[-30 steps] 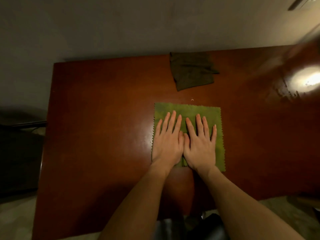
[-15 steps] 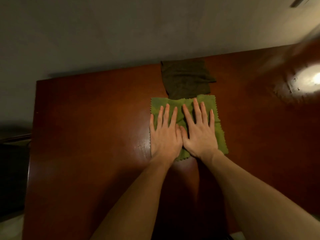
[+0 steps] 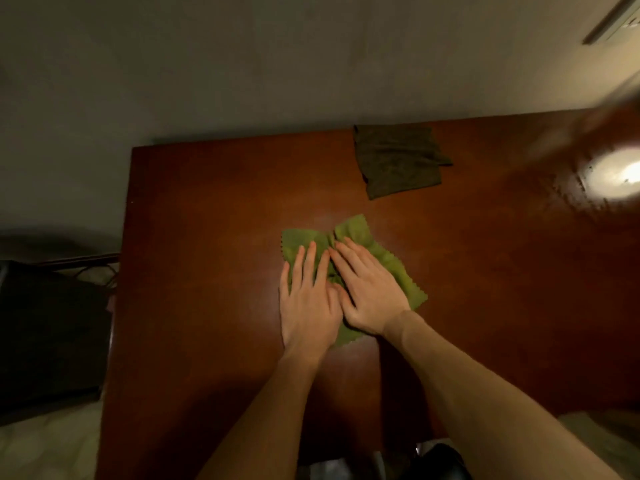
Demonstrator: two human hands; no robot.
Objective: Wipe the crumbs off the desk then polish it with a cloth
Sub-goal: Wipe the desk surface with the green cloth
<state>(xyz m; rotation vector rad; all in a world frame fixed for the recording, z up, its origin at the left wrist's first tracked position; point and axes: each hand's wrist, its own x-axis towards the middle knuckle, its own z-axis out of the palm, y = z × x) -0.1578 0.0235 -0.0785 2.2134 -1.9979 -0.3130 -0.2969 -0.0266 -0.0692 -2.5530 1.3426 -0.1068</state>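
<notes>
- pressing down on the green cloth (image 3: 375, 252) with both hands: is that the right way to do this stroke?
- mostly. the cloth lies near the middle of the tabletop (image 3: 207, 237), bunched into a ridge between the hands, with its far right corner raised in a fold. the left hand (image 3: 308, 303) lies flat on its left half, fingers (image 3: 309, 261) straight and a little spread. the right hand (image 3: 372, 297) lies flat on the right half, angled inward, fingers (image 3: 349, 259) straight and close together. neither grips anything, they only press.
- so what would make it better?
- i'd judge the ridge is the trouble, since a bunched cloth rubs with less of its face. easing the hands apart should pull it flat. then even weight through the palms and long overlapping passes.
- and the crumbs?
- it's too dim to tell whether any lie on the wood. if some do, i'd sweep toward one edge, not in circles.
- anything in the way?
- a dark cloth (image 3: 398, 161) lies crumpled near the far edge, apart from the green one. a stroke pushed straight ahead would meet it, so stop short or set it aside. a bright glare (image 3: 616, 174) sits on the right of the tabletop, handy for spotting streaks.
</notes>
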